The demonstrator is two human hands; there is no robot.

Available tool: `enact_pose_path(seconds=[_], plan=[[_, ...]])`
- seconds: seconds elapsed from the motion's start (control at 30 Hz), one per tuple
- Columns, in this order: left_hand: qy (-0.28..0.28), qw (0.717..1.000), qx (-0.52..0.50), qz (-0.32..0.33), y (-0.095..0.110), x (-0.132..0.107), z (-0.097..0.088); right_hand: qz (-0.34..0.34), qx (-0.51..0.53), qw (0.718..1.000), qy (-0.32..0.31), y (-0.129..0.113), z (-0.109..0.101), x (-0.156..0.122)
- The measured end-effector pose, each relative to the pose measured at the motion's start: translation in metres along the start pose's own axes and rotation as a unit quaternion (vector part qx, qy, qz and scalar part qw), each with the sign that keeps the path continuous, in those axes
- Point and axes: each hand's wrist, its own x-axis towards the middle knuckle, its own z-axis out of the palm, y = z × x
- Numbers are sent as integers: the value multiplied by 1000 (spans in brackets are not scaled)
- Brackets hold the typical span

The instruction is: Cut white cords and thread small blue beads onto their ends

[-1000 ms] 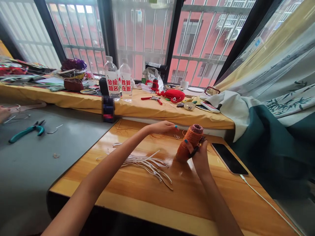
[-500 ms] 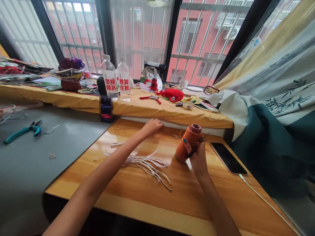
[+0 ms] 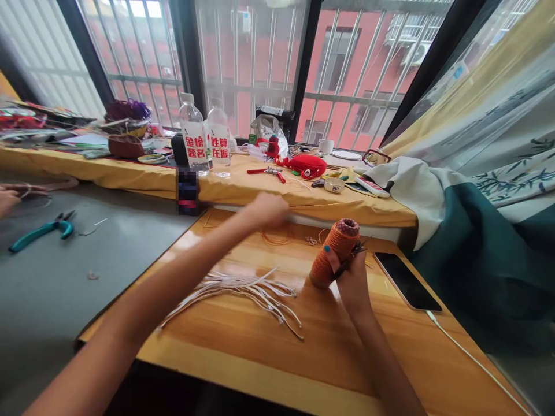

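While cut off by the frame edge at far left, can make out another person's hand, then teal pliers lying on the grey table. Further right, see two clear bottles upright on the yellow cloth. On the wooden table, find white cords spread loosely. Beyond them, have the left hand raised, blurred, with fingers seemingly curled in; cannot tell of anything held. Just below it, see loops of orange thread. Next, find the orange spool, tilted, gripped by the closed fingers of the right hand together with dark scissors. Rightmost, see a phone lying flat, joined to a white cable.
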Motion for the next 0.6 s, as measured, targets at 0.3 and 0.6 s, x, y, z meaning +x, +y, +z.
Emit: enact_pose_path(seconds=[0.3,0.6], plan=[[-46,931,-362,11,63,0,42,63,21,998,-17,-2,-11,7],[-69,814,-576,5,43,-14,51,53,189,972,-129,-3,-20,8]])
